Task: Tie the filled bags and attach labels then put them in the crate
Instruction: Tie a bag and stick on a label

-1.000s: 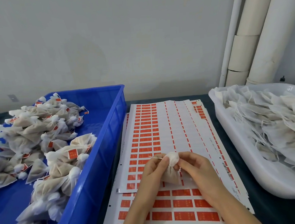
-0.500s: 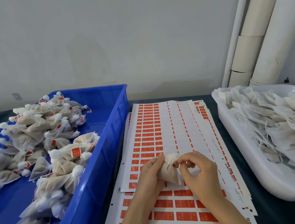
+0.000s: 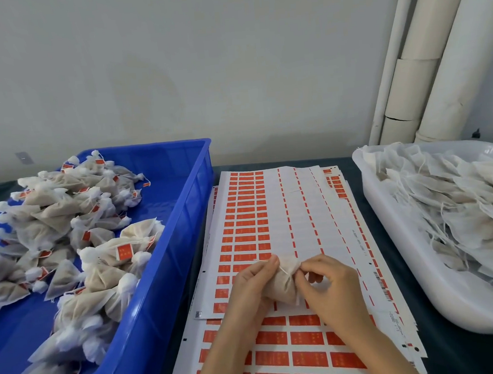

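While left hand (image 3: 251,286) holds bag (image 3: 282,287) — right hand (image 3: 331,286) pinches its neck.

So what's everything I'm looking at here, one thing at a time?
blue crate: one, blue, left on the table.
tied bags: many, white-beige with orange labels, heaped in the crate.
label sheets: a stack, white with orange labels, centre.
white tub: one, white, right.
untied bags: many, white, piled in the tub.
pipes: several, white and cream, back right corner.
table: one, dark, under everything.
held bag: one, beige, above the sheets.
left hand: one, pinching the held bag.
right hand: one, pinching its top.
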Demonstrator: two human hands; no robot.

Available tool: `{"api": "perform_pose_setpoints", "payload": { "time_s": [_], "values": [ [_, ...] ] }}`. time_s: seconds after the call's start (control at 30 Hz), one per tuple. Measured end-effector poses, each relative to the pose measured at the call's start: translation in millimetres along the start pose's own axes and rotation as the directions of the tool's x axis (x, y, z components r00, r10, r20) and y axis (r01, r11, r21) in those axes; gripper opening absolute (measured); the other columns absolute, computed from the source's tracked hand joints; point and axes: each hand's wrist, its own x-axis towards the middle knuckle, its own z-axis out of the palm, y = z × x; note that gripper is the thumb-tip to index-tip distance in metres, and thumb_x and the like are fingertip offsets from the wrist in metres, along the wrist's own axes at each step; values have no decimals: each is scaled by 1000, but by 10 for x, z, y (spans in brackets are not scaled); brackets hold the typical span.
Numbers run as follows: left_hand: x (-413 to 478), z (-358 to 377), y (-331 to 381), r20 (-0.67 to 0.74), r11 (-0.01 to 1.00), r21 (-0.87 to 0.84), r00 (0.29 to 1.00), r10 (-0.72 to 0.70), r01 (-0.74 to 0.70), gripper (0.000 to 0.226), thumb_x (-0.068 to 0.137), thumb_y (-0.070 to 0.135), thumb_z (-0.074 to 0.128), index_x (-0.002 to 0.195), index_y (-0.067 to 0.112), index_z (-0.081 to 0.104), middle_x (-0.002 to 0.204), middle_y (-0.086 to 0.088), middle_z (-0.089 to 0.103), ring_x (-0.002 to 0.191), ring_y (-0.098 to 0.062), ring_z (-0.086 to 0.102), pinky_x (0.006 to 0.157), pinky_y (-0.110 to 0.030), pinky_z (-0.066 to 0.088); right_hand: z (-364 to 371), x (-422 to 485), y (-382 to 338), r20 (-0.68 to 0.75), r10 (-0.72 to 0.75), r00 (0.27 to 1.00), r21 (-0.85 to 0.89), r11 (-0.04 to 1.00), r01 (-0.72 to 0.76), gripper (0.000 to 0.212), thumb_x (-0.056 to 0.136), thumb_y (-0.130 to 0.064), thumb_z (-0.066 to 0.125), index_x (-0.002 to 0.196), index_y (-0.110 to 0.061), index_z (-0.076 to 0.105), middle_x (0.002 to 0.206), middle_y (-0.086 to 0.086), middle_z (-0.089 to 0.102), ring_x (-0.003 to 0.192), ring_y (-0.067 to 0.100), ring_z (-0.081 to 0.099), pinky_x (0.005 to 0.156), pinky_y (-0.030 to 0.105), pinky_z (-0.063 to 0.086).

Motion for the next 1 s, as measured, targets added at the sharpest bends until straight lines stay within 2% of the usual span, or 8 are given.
{"api": "perform_pose_setpoints", "payload": {
  "time_s": [0.1,0.17,0.3,0.37,0.47,0.6,0.73,1.0],
  "values": [
    [1,-15,-1,17,1000,-2,1000,-3,3,37,77,34,68,103,7,72,105,-12,71,100,-25,67,85,-33,55,-8,1,24,17,40,999,-11,999,-40,8,73,-20,80,80,-21,77,70,-28,55,59,1,58,61,-1,43],
    [-7,-22,6,36,1000,18,999,-2,2,35,75,37,68,97,9,74,99,-10,71,94,-23,68,80,-30,55,-11,-2,40,4,74,997,-15,997,-74,7,72,-21,80,79,-21,77,66,-32,52,57,0,58,54,0,42],
    [-19,-30,1,53,992,121,998,22,-29,31,75,40,66,89,14,77,95,-10,71,88,-24,68,77,-29,56,-34,4,64,-21,86,996,-12,996,-86,7,73,-21,79,79,-21,77,69,-21,62,60,0,58,57,3,40],
    [-24,-26,-4,63,985,162,997,48,-58,28,76,39,65,89,18,78,96,-10,72,92,-28,68,82,-35,57,-53,10,49,-26,53,998,31,998,-52,6,73,-22,77,79,-22,76,69,-23,62,60,3,61,57,5,45],
    [-36,-10,-5,21,980,176,996,90,-92,28,73,40,67,89,19,77,90,-3,73,83,-19,69,70,-26,56,-68,5,2,-25,-13,1000,103,995,15,12,72,-16,78,82,-21,76,74,-26,60,73,7,63,63,6,49],
    [-30,-9,-10,-48,991,110,996,79,-73,33,71,33,70,96,11,74,90,-5,72,77,-18,69,61,-25,54,-79,6,-46,-56,-129,990,106,985,135,18,70,-23,72,84,-13,76,80,-12,66,64,5,61,62,7,50],
    [-32,-14,-27,-22,978,175,993,118,-112,14,82,23,67,90,17,76,91,-6,73,79,-17,70,63,-23,54,-74,1,-37,-34,-212,977,95,972,214,19,70,-21,71,84,-9,77,80,-3,68,68,-1,59,60,6,49],
    [-48,-17,-32,100,941,259,975,198,-218,21,75,41,63,86,31,79,89,-1,75,84,-16,70,68,-22,53,-67,-28,-6,34,-293,955,117,951,287,20,71,-20,74,89,-12,77,82,-3,69,82,4,60,62,10,52]
  ]
}}
